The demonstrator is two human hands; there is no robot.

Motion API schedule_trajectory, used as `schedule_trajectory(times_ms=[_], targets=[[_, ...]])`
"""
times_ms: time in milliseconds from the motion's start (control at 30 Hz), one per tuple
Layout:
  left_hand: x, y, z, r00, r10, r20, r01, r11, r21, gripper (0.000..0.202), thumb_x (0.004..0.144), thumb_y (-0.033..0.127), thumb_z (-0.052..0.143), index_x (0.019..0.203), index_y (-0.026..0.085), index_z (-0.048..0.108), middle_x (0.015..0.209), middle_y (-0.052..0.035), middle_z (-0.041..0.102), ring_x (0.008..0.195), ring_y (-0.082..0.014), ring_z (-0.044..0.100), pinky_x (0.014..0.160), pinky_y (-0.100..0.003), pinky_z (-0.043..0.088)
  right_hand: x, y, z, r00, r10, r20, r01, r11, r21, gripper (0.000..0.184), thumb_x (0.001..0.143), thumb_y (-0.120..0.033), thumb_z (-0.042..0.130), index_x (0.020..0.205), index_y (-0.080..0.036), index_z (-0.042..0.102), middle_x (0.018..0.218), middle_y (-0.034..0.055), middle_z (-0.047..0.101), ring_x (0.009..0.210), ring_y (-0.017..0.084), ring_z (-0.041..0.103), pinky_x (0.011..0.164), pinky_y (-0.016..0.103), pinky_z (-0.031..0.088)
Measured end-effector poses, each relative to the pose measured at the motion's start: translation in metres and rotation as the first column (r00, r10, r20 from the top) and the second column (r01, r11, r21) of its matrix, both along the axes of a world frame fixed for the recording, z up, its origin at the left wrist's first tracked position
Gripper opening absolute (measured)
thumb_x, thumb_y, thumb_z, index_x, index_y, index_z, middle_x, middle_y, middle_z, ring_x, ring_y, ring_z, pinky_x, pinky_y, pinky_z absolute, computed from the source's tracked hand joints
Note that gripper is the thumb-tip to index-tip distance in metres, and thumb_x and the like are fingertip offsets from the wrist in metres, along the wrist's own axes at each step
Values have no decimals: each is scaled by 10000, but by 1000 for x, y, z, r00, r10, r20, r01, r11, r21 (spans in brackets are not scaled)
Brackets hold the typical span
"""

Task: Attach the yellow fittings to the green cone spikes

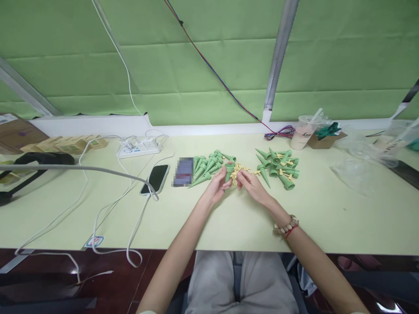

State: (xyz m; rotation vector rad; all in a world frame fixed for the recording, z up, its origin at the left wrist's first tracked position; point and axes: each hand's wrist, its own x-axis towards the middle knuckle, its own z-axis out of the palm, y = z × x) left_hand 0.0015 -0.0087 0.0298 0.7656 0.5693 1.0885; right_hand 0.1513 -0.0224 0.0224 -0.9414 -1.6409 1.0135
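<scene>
Above pale surface (pixel 235 226), left hand (pixel 216 186) gripping green tapered plastic cone (pixel 229 169) mouth-up, likely for steadying; right hand (pixel 251 184) hovering beside small yellow plastic pieces (pixel 242 168), can't tell if grip holding one.

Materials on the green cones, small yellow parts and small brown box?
Green cones: likely molded plastic, satin; uniform color, crisp collars.
Small yellow parts: probably plastic too, given their even color; too small to judge finish, rubber not ruled out.
Brown box: looks like cardboard, matte; plain brown, flat-sided.
</scene>
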Motion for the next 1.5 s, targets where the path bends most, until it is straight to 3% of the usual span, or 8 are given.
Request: schedule_trajectory(times_ms=[200, 300, 467, 700, 1100, 1200, 1367, 1500], targets=[[-2, -2, -5, 999, -27, -21, 28, 998, 53, 448, 690, 387, 760, 1080, 207, 631, 622, 58, 487, 423, -19, 331, 442, -163, 312, -6, 5, -8, 971, 134, -199, -177, 960, -217, 577, 795, -731, 411, 526, -231, 304, 463, -63, 326, 436, 110, 433, 500, 269, 399], [-2, -1, -2, 1000, -29, 2, 29, 999, 13, 429, 723, 417, 723, 1077, 194, 629, 696, 30, 550, 409, -18, 313, 410, -171, 291, -5, 4, -6, 985, 50, -164, -80, 979, -186, 536, 809, -687, 444, 574, -205, 440, 511, -41, 456, 452, 103, 483, 512, 259, 429], [-2, 2, 4, 1000, 3, 16, -2, 996, -89, 328, 805, 381, 643, 1064, 183, 610, 719, 12, 576, 375, -9, 247, 341, -155, 175, -1, 7, -1, 976, -82, -202, 64, 994, -91, 395, 653, -479, 745, 913, -204, 631, 846, 32, 677, 673, 151, 645, 639, 285, 531], [-1, 0, 0, 998, 41, -39, -42, 999, -8, 361, 769, 389, 686, 1062, 186, 625, 710, 14, 574, 383, -6, 265, 358, -160, 204, -5, 8, -5, 955, -212, -209, 197, 976, -91, 345, 552, -495, 786, 673, -195, 667, 719, 77, 717, 663, 215, 669, 692, 385, 564], [-8, 2, -6, 999, 18, -50, -15, 998, 56, 391, 732, 371, 725, 1073, 198, 638, 813, -20, 631, 418, -18, 300, 390, -183, 242, -7, 0, 5, 956, -92, -280, 13, 963, -270, 468, 552, -630, 733, 547, -185, 589, 535, 6, 589, 507, 133, 557, 600, 310, 522], [-8, 2, -2, 999, 15, -44, -13, 999, 48, 387, 744, 347, 719, 1091, 202, 629, 804, -14, 630, 413, -17, 310, 394, -180, 259, -7, 0, 4, 969, -79, -233, 31, 979, -203, 463, 638, -630, 677, 548, -190, 562, 537, 8, 576, 513, 133, 549, 588, 296, 501], [-5, 5, 1, 999, 3, -43, -4, 999, -39, 326, 820, 390, 625, 1060, 169, 629, 694, 0, 595, 367, -12, 268, 348, -160, 204, -4, 0, 0, 991, -125, -41, 128, 989, 74, 347, 793, -545, 576, 720, -206, 591, 687, 31, 625, 639, 160, 585, 619, 278, 468], [-2, 6, 0, 997, -21, -75, 18, 999, -38, 338, 826, 403, 615, 1039, 142, 641, 617, 16, 546, 363, -13, 269, 353, -154, 209, 2, -1, 0, 984, -106, 145, 67, 966, 251, 271, 854, -480, 524, 820, -221, 595, 790, 50, 628, 701, 177, 577, 675, 293, 454]])
